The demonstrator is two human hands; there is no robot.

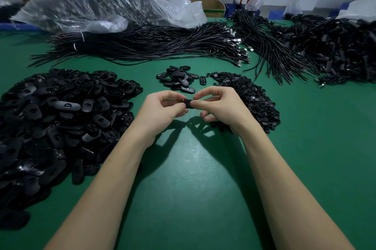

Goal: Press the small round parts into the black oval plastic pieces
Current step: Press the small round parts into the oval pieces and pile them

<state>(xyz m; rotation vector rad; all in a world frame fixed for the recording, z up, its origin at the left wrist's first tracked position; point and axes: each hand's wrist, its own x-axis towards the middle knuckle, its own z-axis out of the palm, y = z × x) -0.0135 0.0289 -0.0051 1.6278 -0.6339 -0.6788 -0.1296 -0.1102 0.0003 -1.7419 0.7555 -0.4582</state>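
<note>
Hands meet above the green table [193,178]: the left hand [162,107] and the right hand [219,105] pinch one black oval piece [188,104] between thumbs and fingertips. Its long axis runs left to right, level with the tabletop, one rounded end toward each hand. It looks matte black and smooth; fingers cover most of it, and no writing can be read on it. A large heap of oval pieces [57,123] lies to the left, a small group of them [177,78] just beyond the hands, and the pile of small round parts [250,99] to the right, under the right hand.
</note>
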